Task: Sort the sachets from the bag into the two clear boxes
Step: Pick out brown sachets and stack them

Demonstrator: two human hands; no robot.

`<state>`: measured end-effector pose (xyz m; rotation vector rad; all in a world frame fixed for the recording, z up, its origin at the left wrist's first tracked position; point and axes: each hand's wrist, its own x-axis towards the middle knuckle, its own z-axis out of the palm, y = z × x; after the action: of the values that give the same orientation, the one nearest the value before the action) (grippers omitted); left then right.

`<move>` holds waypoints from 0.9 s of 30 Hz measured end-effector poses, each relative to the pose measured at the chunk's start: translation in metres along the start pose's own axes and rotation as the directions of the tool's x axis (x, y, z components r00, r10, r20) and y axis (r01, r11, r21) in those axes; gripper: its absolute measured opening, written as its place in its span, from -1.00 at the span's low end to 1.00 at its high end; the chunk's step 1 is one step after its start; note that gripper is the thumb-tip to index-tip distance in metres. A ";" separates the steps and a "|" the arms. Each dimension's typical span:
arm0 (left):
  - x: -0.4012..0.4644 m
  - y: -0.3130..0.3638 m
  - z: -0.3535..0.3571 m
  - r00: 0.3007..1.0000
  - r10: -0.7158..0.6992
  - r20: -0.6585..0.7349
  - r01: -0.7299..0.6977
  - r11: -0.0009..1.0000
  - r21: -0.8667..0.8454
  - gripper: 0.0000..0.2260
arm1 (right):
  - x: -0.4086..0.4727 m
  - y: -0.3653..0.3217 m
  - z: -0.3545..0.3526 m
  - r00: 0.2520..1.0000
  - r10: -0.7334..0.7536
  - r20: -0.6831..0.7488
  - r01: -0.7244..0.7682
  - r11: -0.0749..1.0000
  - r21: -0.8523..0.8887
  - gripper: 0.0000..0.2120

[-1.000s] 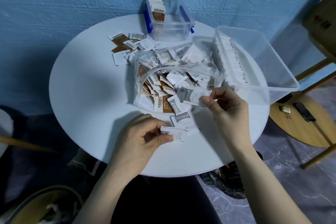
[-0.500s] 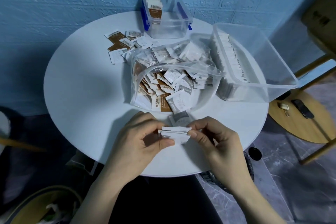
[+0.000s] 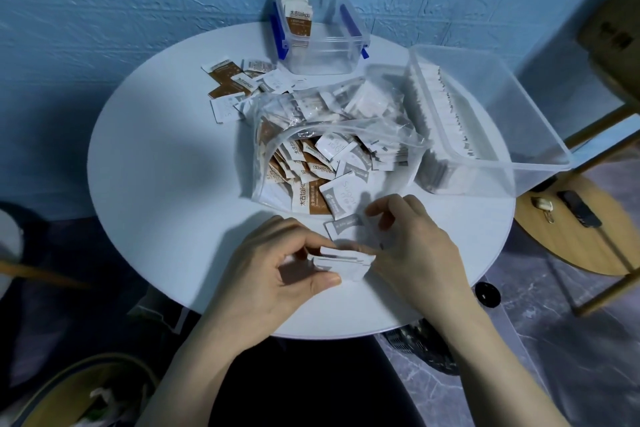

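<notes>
At the near edge of the round white table, the left hand is pinching a small stack of white paper sachets, the right hand touching it with loosely curled fingers, just before the open clear plastic bag.

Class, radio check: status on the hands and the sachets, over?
Left hand pinches small white sachet stack. Right hand steadies its end, fingers by a loose sachet. Bag still full; both boxes unobstructed.

The left hand is pinching a small stack of white sachets between thumb and curled fingers. At its three o'clock, the right hand is hovering, fingers loosely curled.
</notes>
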<state>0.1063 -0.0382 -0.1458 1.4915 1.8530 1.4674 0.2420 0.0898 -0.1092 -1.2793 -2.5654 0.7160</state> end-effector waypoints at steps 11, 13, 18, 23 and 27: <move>-0.001 -0.002 0.003 0.998 -0.014 -0.063 0.015 1.000 0.007 -0.78 | -0.001 0.009 0.004 0.997 -0.077 0.003 0.068 0.893 0.445 -0.74; 0.000 -0.002 0.004 0.997 -0.013 -0.079 0.014 1.000 0.003 -0.79 | -0.003 0.012 0.003 0.991 -0.130 -0.020 0.118 0.820 0.559 -0.80; -0.002 -0.004 0.005 0.991 -0.079 -0.106 0.075 0.996 -0.037 -0.70 | -0.009 0.018 0.005 0.977 -0.197 -0.079 0.197 0.698 0.688 -0.87; -0.004 -0.006 0.005 0.990 -0.119 -0.082 0.113 0.991 -0.066 -0.58 | -0.014 0.017 0.008 0.963 -0.265 -0.054 0.223 0.665 0.713 -0.88; -0.001 -0.004 0.004 0.995 -0.054 -0.089 0.057 0.998 0.037 -0.67 | -0.016 0.018 0.008 0.959 -0.283 -0.029 0.216 0.658 0.721 -0.75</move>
<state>0.1078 -0.0369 -0.1514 1.4025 1.9690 1.5008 0.2618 0.0835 -0.1246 -0.6177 -2.0580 1.5313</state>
